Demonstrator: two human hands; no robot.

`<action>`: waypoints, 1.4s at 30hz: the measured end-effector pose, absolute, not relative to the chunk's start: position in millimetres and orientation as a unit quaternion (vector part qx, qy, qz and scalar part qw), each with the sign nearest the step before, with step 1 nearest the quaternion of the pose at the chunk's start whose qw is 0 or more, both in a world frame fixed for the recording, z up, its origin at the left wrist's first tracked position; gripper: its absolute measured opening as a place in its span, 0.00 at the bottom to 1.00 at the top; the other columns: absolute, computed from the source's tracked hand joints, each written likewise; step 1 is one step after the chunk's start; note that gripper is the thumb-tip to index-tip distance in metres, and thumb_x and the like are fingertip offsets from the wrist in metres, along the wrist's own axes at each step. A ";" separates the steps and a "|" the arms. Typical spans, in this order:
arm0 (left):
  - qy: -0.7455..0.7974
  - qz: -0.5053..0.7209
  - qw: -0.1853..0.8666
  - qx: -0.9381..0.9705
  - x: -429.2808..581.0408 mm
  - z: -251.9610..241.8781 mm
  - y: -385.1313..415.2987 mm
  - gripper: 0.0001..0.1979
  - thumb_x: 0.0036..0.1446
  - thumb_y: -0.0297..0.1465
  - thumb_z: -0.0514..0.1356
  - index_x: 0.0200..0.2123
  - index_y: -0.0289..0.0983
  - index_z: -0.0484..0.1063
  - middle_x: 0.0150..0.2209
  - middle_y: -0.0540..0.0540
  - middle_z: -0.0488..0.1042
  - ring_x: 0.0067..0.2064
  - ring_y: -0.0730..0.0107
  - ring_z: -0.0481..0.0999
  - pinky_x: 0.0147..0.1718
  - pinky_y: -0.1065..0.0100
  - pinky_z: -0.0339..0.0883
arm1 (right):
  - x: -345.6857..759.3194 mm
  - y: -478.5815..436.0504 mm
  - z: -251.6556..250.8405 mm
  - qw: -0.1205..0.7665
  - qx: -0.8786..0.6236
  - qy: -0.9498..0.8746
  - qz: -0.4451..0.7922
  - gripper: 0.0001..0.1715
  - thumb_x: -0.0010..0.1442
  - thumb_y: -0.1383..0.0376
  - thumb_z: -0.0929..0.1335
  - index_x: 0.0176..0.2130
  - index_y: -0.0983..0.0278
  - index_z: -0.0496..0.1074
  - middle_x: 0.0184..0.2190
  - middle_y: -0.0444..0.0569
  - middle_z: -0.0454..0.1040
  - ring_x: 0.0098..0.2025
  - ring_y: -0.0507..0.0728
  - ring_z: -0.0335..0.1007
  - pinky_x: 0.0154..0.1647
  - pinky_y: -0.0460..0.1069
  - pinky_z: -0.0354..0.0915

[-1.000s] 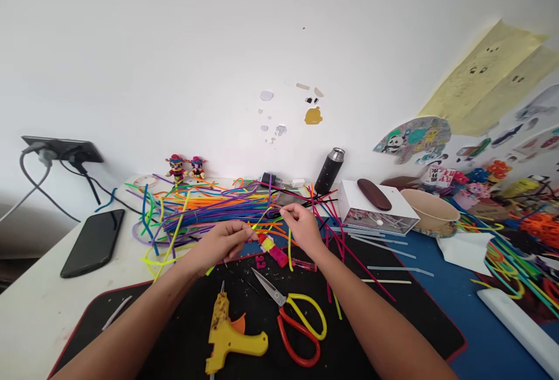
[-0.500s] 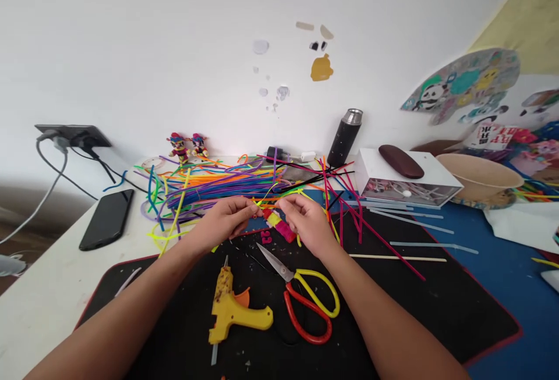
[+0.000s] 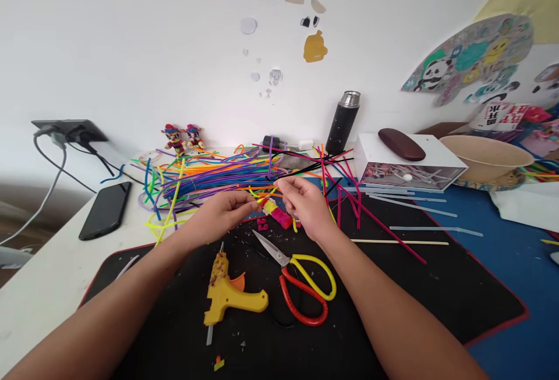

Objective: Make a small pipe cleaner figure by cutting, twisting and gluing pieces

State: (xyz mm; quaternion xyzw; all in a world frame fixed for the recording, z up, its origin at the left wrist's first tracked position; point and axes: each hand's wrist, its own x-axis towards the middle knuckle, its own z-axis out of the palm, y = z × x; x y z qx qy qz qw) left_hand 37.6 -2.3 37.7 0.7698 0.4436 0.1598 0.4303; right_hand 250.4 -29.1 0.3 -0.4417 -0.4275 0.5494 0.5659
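Note:
My left hand [image 3: 220, 214] pinches one end of a small figure [image 3: 276, 212] wound from yellow, red and pink pipe cleaners, held just above the black mat [image 3: 393, 287]. My right hand [image 3: 305, 202] is closed in a pinch on a yellow pipe cleaner [image 3: 266, 196] that runs into the figure's top. A big heap of coloured pipe cleaners [image 3: 209, 179] lies right behind both hands. Two small pink pieces [image 3: 262, 224] rest on the mat under the figure.
A yellow glue gun [image 3: 227, 295] and red-and-yellow scissors [image 3: 301, 281] lie on the mat before my hands. A black phone [image 3: 105, 210] is at the left, a black flask [image 3: 345, 123], a white box [image 3: 406, 167] and a paper bowl [image 3: 484, 159] at the back right.
The view tilted down and shifted. My right hand came in toward the figure, then lifted a little, drawing the yellow pipe cleaner up. My left hand kept its hold.

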 end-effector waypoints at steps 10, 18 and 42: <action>0.446 0.169 0.419 0.772 28.2 52.0 2.2 0.23 0.62 0.53 0.60 0.32 0.38 0.73 0.20 0.55 0.63 0.22 0.73 0.60 0.23 0.71 0.53 | 253.3 -24.3 -7.5 0.575 -0.483 -0.462 0.472 0.26 0.55 0.43 0.77 0.33 0.62 0.75 0.19 0.36 0.59 0.20 0.49 0.50 0.21 0.47 0.48; 0.449 0.161 0.376 0.794 15.8 54.4 8.4 0.19 0.64 0.50 0.60 0.38 0.38 0.75 0.21 0.54 0.68 0.22 0.74 0.62 0.23 0.72 0.54 | 255.1 -26.4 -4.3 0.583 -0.478 -0.449 0.479 0.25 0.56 0.44 0.77 0.34 0.63 0.76 0.18 0.36 0.58 0.19 0.48 0.47 0.20 0.47 0.45; 0.431 0.269 0.468 0.723 -1.2 61.9 20.8 0.18 0.61 0.48 0.64 0.33 0.38 0.70 0.18 0.56 0.64 0.20 0.76 0.60 0.22 0.73 0.54 | 277.1 -150.8 47.6 0.012 -0.601 -0.749 0.279 0.20 0.63 0.53 0.75 0.53 0.55 0.80 0.41 0.50 0.81 0.40 0.61 0.79 0.38 0.51 0.64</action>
